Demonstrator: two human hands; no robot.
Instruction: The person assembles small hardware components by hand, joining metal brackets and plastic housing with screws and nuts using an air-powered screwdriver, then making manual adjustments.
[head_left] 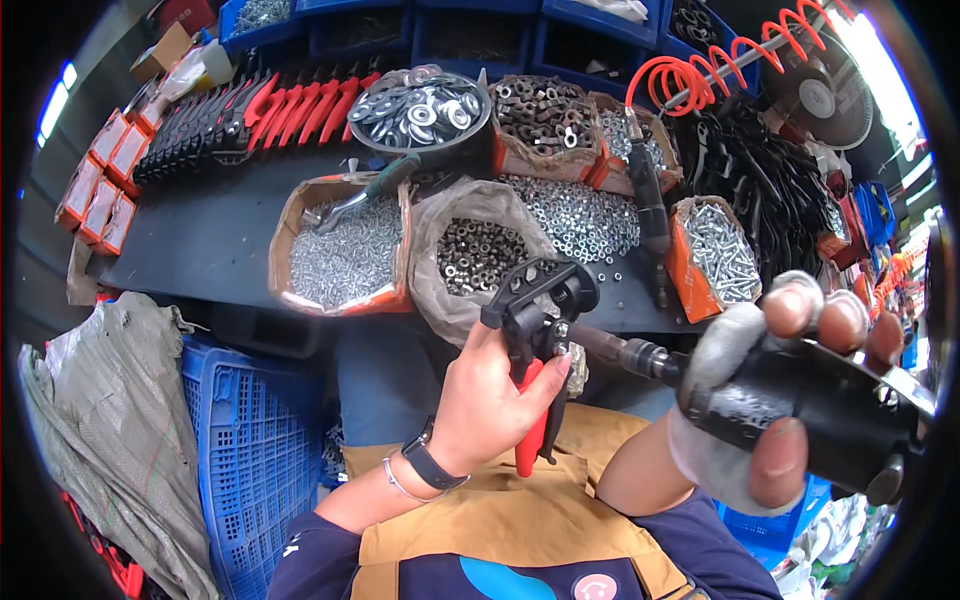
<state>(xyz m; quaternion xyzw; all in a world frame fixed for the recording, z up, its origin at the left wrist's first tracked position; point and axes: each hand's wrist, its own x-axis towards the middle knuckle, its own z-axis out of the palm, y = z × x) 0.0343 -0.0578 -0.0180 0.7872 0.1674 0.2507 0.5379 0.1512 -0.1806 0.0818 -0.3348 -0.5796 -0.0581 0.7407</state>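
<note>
In front of my lap, my left hand is closed around a black plier-like hand tool with a red handle grip. My right hand, in a white glove with bare fingertips, wraps round a thick black power driver. The driver's shaft points left, its tip at a bolt on the plier-like tool beside my left thumb. Just beyond the tool stands a plastic-lined container of dark nuts. Left of it is a cardboard box of small silver screws, with a green-handled scoop in it.
A bowl of washers stands behind. Red-handled tools line the back left. Loose silver nuts cover part of the black table. A second driver hangs from a red coiled hose. A blue crate stands lower left.
</note>
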